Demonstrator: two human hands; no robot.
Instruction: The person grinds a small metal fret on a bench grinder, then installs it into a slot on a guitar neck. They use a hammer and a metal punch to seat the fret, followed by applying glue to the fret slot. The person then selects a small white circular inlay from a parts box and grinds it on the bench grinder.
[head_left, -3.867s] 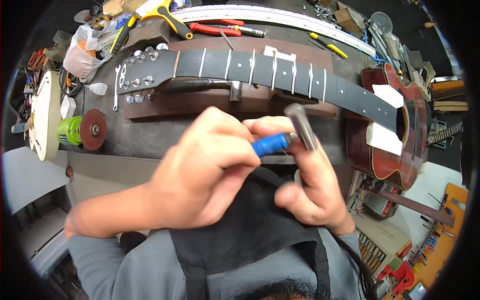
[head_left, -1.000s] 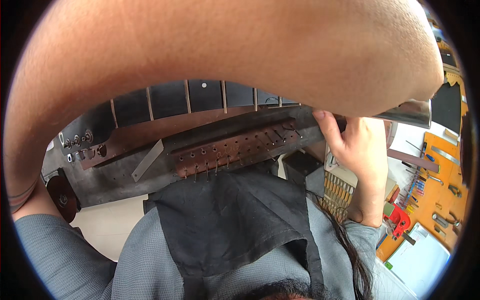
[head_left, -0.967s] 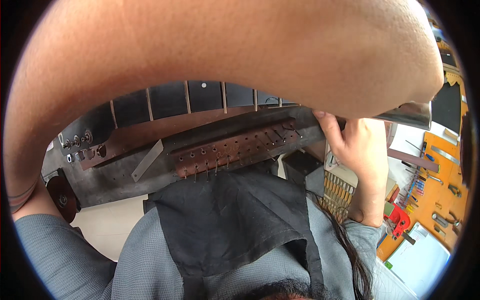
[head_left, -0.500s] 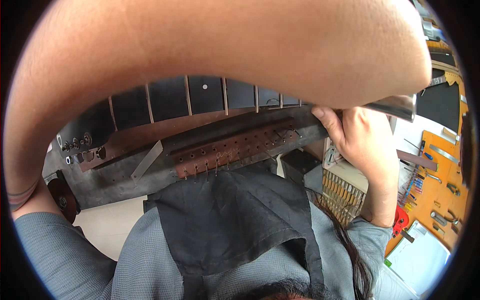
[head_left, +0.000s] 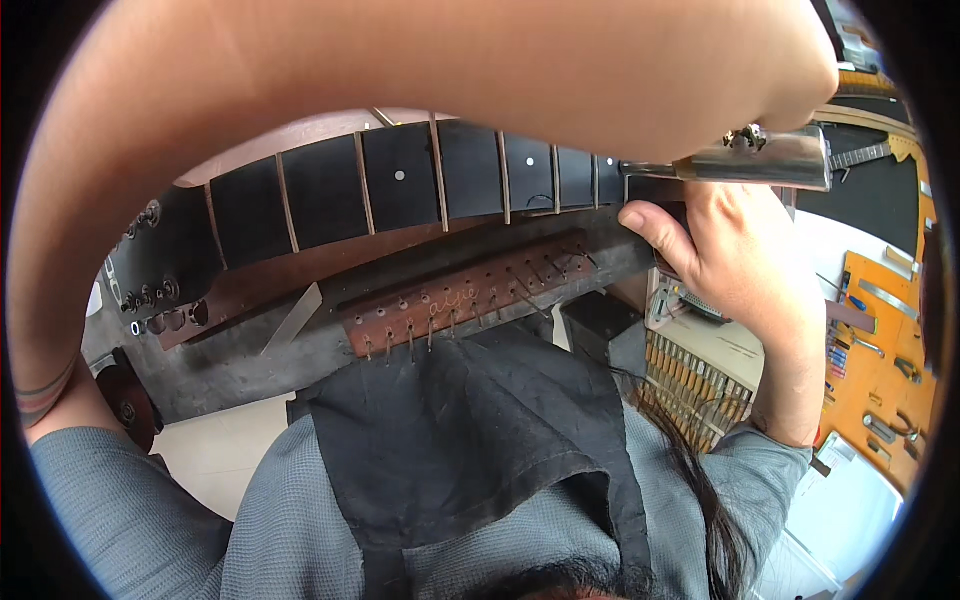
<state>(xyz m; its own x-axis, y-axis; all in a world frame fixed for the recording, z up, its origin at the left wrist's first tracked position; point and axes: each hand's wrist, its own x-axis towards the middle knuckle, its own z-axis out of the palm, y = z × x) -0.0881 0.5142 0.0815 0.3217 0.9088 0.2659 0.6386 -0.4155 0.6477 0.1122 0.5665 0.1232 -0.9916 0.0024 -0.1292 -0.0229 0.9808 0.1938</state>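
The left forearm is nearest, arching over the top of the frame and cutting off the upper view; the left hand ends it at upper right, its fingers out of sight, so I cannot tell whether they grip anything. An apron fills the lower middle. Past it, a drilled block with thin rods and a flat strip lie on the bench. The guitar neck crosses the upper half, headstock to the left, its long axis rising slightly rightward. At right, under a silver cylinder, the right hand holds its thumb well out toward the neck; its fingertips are hidden, their grip unclear. Farther off, an orange board with tools lines the right edge.
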